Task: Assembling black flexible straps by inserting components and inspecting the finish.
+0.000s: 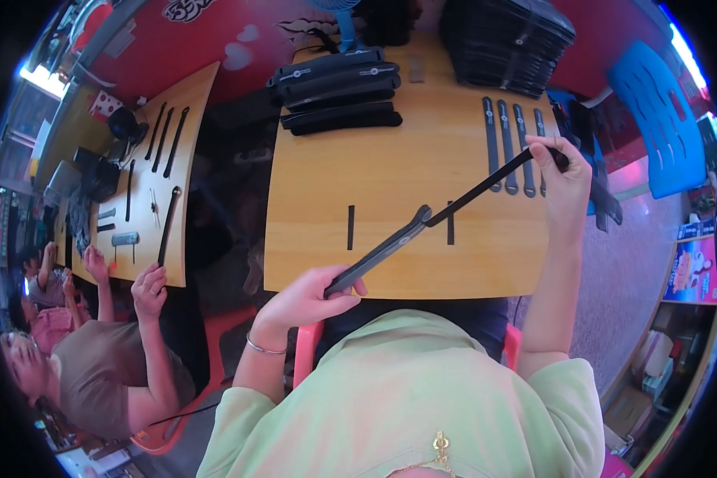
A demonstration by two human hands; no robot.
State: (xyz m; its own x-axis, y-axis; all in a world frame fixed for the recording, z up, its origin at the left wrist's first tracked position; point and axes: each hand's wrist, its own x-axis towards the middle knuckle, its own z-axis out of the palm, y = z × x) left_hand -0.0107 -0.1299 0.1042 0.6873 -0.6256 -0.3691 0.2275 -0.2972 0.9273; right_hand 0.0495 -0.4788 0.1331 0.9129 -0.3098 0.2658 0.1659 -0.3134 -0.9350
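My left hand (311, 296) grips the near end of a wide black padded strap piece (382, 253) over the front edge of the wooden table (390, 179). My right hand (562, 171) pinches the far end of a thin black strap (486, 187) that runs into the padded piece. The two pieces are held taut above the table in a diagonal line. Two short black strips (350, 227) lie flat on the wood beneath them.
Several narrow black straps (510, 143) lie in a row at the right rear; stacked padded pieces (338, 89) and a black pile (506, 40) sit at the back. A blue chair (661, 119) stands right. Another person's hand (149, 291) rests at a second table (155, 175) left.
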